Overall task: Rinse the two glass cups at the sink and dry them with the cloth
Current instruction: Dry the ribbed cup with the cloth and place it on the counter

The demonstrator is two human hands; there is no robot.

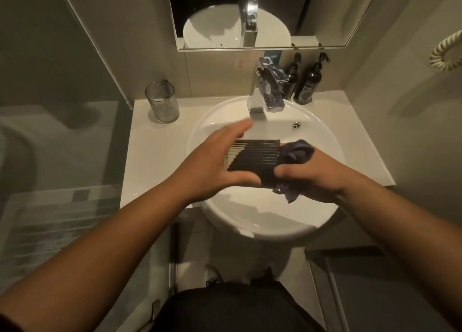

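Left hand (220, 161) grips ribbed glass cup (253, 159) sideways over sink (320, 129); right hand (310, 174) holds dark cloth (298, 151) at cup's mouth; drying underway; second cup (162, 102) upright on bench (140, 161), beyond left grip; whether already dried, unclear.

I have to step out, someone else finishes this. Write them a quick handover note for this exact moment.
Left hand: grip on a ribbed glass cup, held sideways over the sink.
Right hand: holds the dark cloth against that cup's right end.
Second cup: upright on the counter, left of the tap.
Done: held cup is at the drying step.
Left: finish drying it; whether the second cup is rinsed or dried cannot be told.
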